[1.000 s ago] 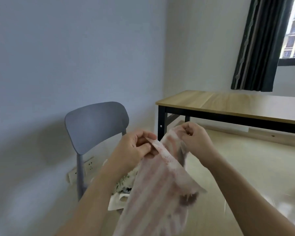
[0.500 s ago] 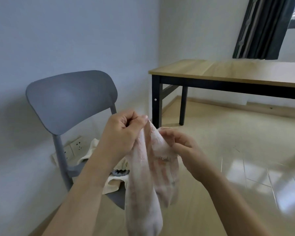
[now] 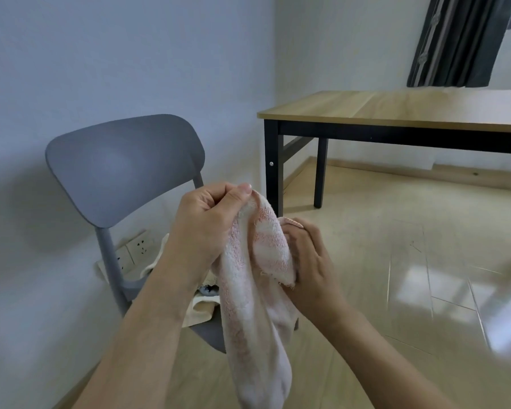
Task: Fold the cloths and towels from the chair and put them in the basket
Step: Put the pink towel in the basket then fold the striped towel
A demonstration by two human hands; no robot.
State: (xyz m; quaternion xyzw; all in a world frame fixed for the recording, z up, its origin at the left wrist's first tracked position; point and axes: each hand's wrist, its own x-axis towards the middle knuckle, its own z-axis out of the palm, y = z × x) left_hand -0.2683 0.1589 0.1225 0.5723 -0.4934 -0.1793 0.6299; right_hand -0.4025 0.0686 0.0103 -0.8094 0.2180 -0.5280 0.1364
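A pink-and-white terry towel (image 3: 257, 305) with a nubby looped pile and faint stripes hangs in mid-air in front of the chair (image 3: 124, 166), doubled into a long soft drape with a frayed short edge. The left hand (image 3: 210, 222) has its grip closed on the top fold, thumb pressed over the fingers. The right hand (image 3: 310, 267) has its grip wrapped around the towel's side, just below the left hand. The chair is smooth matte grey plastic with a rounded, curved backrest on a slim post. On its seat lie more cloths (image 3: 198, 308), cream-coloured and crumpled, one with a dark pattern. A wood-grain desk (image 3: 396, 110) with black square legs stands behind, on a glossy pale floor (image 3: 396, 261).
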